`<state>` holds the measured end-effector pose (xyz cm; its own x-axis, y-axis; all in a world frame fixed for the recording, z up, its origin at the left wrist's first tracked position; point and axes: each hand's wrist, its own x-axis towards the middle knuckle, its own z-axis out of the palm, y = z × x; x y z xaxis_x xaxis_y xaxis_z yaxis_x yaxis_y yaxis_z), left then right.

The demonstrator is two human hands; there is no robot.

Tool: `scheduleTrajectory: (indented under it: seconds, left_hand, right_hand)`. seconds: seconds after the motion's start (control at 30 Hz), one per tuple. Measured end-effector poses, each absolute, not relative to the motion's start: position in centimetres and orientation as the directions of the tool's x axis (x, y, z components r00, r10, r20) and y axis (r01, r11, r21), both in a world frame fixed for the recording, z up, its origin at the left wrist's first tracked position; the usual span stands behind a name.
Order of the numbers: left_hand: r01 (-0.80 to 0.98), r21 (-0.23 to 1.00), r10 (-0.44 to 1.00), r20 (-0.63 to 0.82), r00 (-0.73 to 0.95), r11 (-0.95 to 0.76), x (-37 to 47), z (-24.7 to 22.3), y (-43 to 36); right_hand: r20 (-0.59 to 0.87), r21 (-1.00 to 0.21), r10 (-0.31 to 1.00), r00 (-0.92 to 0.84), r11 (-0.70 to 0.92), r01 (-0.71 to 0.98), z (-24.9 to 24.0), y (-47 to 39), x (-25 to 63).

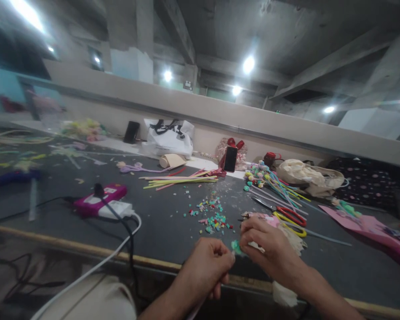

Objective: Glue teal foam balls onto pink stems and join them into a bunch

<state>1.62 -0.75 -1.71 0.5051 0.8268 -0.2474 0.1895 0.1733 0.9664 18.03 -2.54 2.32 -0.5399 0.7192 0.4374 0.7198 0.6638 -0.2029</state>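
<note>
My left hand [206,269] is closed at the front edge of the dark table, thumb and forefinger pinched on something too small to make out. Beside it, my right hand [265,244] has its fingers bent together next to a small green piece [235,247]; whether the fingers grip it is hidden. Small green, red and yellow bits [216,222] lie scattered beyond my hands. Behind my right hand are a pink item [268,218] and scissors with red and yellow handles [290,215].
Fuzzy sticks [180,180] lie mid-table. A magenta power strip [102,200] with cables is at left. At the back stand a white bag [170,138] and a phone [230,159]. Pink sheet [366,226] lies right.
</note>
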Motion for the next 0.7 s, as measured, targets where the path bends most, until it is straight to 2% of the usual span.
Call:
scheduleTrajectory:
  seconds: [0.7]
  left_hand:
    - [0.145, 0.971, 0.807, -0.24, 0.54, 0.191, 1.59, -2.52, -0.66]
  right_hand:
    - [0.398, -0.117, 0.726, -0.561, 0.647, 0.754, 2.18, -2.45, 17.69]
